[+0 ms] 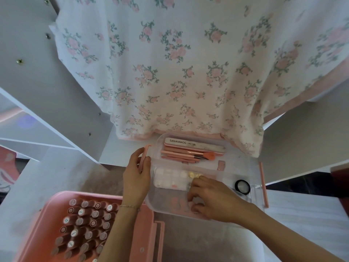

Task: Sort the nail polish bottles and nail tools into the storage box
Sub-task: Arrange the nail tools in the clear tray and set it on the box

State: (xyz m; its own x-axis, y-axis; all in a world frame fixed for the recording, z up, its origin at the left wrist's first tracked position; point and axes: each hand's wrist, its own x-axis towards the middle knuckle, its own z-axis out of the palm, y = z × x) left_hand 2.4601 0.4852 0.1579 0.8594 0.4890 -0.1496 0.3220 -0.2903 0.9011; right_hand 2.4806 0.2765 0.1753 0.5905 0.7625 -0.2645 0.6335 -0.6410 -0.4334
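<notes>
A pale, whitish desk (pixel 302 214) carries everything here, its surface a little smudged near the front. Directly on it sits a clear plastic tray (pixel 243 167) with pink side latches, toward the back edge below a hanging floral cloth (pixel 179 72). Just beside it, at the near left, stands a pink storage box (pixel 47 220) packed with upright nail polish bottles (pixel 85 224), and a translucent lid (pixel 207 242) lies flat at the near middle, right against the box.

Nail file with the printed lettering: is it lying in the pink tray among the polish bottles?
No. The nail file lies in the clear box, above the brushes.
</notes>
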